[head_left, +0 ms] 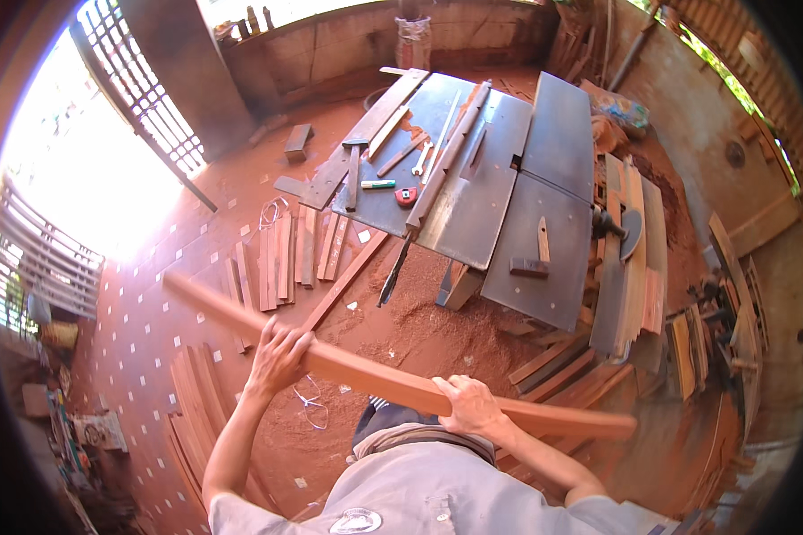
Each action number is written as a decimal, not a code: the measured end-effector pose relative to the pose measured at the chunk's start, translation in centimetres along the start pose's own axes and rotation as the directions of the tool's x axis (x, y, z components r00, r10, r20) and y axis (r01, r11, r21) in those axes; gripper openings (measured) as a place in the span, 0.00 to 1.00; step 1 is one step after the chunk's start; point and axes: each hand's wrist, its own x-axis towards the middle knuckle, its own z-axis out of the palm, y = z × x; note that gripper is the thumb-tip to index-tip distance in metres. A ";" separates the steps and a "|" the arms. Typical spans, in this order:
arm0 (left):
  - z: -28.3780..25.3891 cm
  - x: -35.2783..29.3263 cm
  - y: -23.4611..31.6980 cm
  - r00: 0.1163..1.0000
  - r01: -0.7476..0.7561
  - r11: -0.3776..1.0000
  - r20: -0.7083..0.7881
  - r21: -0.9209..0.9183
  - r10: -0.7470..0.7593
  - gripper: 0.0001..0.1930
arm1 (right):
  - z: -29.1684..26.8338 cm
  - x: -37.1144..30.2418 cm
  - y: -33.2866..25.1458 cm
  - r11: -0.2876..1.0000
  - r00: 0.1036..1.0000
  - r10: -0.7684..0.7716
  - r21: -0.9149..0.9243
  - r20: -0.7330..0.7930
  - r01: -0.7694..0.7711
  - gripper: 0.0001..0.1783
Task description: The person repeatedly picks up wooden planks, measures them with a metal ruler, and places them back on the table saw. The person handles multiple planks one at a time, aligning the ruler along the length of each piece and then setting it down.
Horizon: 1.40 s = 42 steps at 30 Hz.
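A long reddish-brown wooden plank [375, 373] lies across in front of my body, slanting down from far left to near right. My left hand [279, 358] is wrapped round it left of its middle. Farther right, my right hand [467, 404] grips the same plank, close to my waist. Both ends stick out past my hands. The undersides of my fingers are partly hidden by the wood. Beyond the plank stands a woodworking machine with grey metal tables [544, 259].
On the machine lie a red tape measure [406, 196], a green-and-white marker [379, 184], a wrench [422, 159] and a long fence rail [451, 156]. Cut boards [281, 254] lie on the sawdust-covered tiles. More planks [192, 392] are stacked at left, others [562, 379] at right.
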 end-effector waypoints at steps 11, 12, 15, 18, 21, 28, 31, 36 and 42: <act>5.6 -25.8 6.4 0.868 0.480 0.875 -0.112 -0.058 -0.483 0.26 | 5.4 12.1 -6.9 0.900 0.792 -0.254 -0.163 0.556 0.403 0.31; 5.1 -26.0 7.9 0.853 0.501 0.861 -0.116 -0.093 -0.509 0.26 | 6.0 13.5 -7.2 0.897 0.766 -0.265 -0.141 0.586 0.419 0.26; 7.4 -28.1 12.0 0.762 0.634 0.761 -0.053 -0.140 -0.645 0.27 | 7.7 16.6 -7.0 0.854 0.720 -0.330 -0.133 0.610 0.504 0.14; 7.7 -27.1 16.0 0.672 0.725 0.668 -0.040 -0.169 -0.739 0.29 | 10.8 19.7 -6.1 0.830 0.665 -0.330 -0.129 0.669 0.542 0.14; 7.2 -24.9 18.9 0.539 0.837 0.513 0.129 -0.192 -0.832 0.22 | 11.0 22.1 -5.1 0.804 0.656 -0.306 -0.182 0.690 0.566 0.14; 3.5 -14.6 18.6 0.351 0.925 0.217 0.480 -0.312 -0.804 0.22 | 12.1 25.6 0.1 0.801 0.514 -0.147 -0.204 0.845 0.563 0.10; 9.6 -18.3 18.0 0.376 0.909 0.185 0.541 -0.374 -0.753 0.26 | 7.1 27.0 0.2 0.905 0.549 -0.127 -0.131 0.826 0.406 0.12; 13.5 -19.5 15.7 0.368 0.865 -0.163 0.822 -0.474 -0.434 0.20 | 1.8 28.0 6.2 0.954 0.814 0.257 0.004 -0.520 -0.299 0.28; 12.4 -17.5 14.6 0.380 0.872 -0.167 0.851 -0.461 -0.363 0.19 | 6.8 31.3 17.0 0.730 0.449 0.681 0.490 -0.579 -0.476 0.48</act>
